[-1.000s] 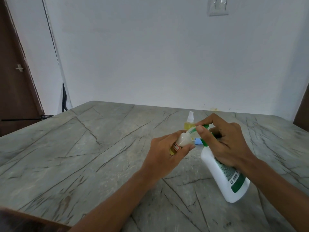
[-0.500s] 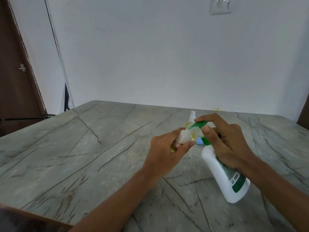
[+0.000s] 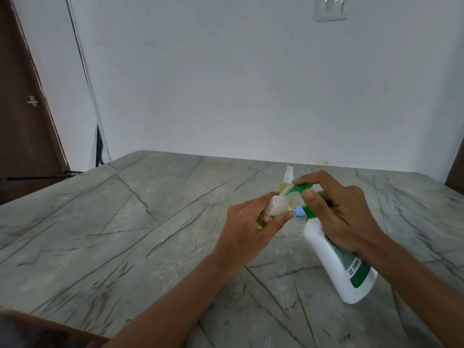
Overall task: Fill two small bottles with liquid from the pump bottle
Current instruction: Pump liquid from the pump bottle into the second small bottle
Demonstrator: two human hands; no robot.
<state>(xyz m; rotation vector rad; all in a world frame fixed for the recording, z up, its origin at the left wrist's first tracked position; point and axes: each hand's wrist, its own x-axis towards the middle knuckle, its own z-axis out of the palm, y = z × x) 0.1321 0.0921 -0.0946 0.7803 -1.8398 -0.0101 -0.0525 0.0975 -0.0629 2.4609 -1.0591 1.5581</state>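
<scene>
Little has shifted over the last second: the right hand (image 3: 346, 217) has its forefinger a touch higher on the green pump head (image 3: 300, 188), more of the green shows, and the left hand (image 3: 248, 227) keeps the small bottle (image 3: 275, 205) at the spout as before.

The left grip is curled round the small bottle, thumb along its near side, holding it tilted with its whitish shoulder toward the spout (whether the mouth actually touches the spout is blurred). A red-bordered label and a yellowish lower part show between the fingers.

The right grip is closed on the neck of the white pump bottle (image 3: 336, 262), thumb in front and forefinger laid over the pump head. That bottle leans with its top toward the left hand, its base low at the worktop (image 3: 125, 234).

Just behind the hands a spray bottle (image 3: 288, 175) with yellow liquid stands upright on the worktop. A blue cap (image 3: 299, 211) shows between the two hands, low down.

Beyond is a plain wall (image 3: 226, 84) with a switch plate (image 3: 331, 7), and a dark door (image 3: 22, 109) at far left.
</scene>
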